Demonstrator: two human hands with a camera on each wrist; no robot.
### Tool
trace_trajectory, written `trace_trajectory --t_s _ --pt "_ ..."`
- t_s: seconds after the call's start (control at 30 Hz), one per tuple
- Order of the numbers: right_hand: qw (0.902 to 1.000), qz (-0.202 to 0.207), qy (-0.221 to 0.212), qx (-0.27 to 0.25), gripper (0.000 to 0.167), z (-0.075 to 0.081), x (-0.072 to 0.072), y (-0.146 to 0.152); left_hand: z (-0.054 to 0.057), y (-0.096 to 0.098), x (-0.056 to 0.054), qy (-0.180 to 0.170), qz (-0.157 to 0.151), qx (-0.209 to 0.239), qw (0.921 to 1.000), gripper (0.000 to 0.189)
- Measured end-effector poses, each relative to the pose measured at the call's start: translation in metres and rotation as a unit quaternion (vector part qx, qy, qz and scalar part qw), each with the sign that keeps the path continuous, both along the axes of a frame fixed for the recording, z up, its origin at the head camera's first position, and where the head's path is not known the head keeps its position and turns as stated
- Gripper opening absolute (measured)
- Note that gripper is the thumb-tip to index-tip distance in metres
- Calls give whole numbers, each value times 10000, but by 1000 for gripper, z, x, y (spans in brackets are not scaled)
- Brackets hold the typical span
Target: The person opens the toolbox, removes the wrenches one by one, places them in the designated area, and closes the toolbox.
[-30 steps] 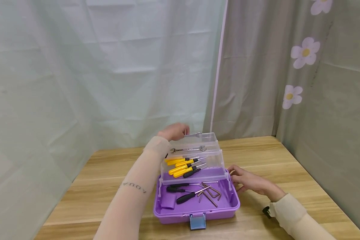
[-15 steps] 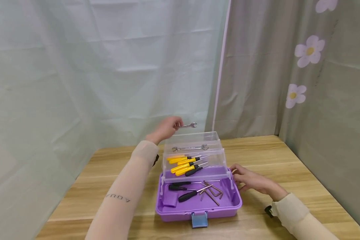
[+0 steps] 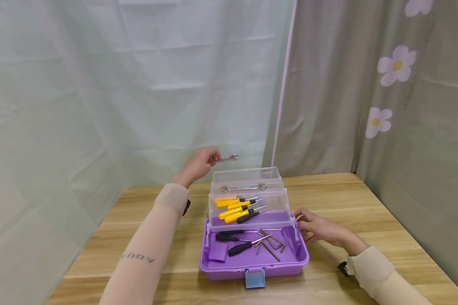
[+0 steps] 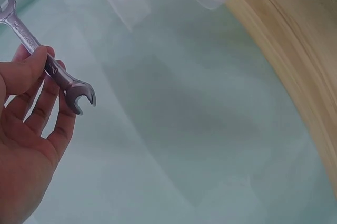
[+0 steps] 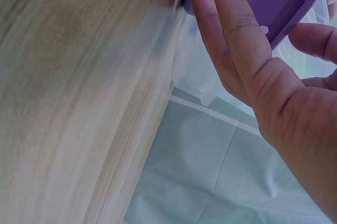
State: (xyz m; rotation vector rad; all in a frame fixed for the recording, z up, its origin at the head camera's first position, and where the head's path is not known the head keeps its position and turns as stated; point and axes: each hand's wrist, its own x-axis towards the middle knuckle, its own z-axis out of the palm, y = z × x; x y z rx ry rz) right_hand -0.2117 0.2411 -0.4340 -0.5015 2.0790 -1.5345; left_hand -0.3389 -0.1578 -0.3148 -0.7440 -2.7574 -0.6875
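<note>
In the head view my left hand point(image 3: 201, 163) is raised behind and left of the toolbox, pinching a silver double open-end wrench point(image 3: 229, 158). The left wrist view shows thumb and fingers around the wrench's point(image 4: 63, 80) shank, both ends sticking out. My right hand point(image 3: 322, 228) lies at the right side of the purple toolbox point(image 3: 229, 274). Its fingers point(image 5: 237, 21) stretch along the outer wall in the right wrist view, thumb near the edge. A second wrench point(image 3: 244, 187) lies in a clear upper tray. Yellow screwdrivers point(image 3: 234, 213) fill the clear tray below it.
Black-handled screwdrivers point(image 3: 239, 248) and several hex keys point(image 3: 270, 252) lie in the box bottom. A blue latch point(image 3: 255, 278) hangs open at the front. The box stands on a wooden table point(image 3: 168, 254), with a pale curtain point(image 3: 168, 106) behind its back edge.
My left hand has lifted the wrench up from the top clear tray and moved it left, beyond the box. The right hand stays at the box's side.
</note>
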Motion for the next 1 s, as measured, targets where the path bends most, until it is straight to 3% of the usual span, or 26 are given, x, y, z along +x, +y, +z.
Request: trace_trajectory --t_s 0.4,1.0 --pt "10000 -17 21 7 35 -2 -2 -1 -1 -26 0 -62 62 -42 10000 21" --pt "10000 -31 19 78 36 0 -1 -1 -19 -66 3 -64 134 -37 9999 14"
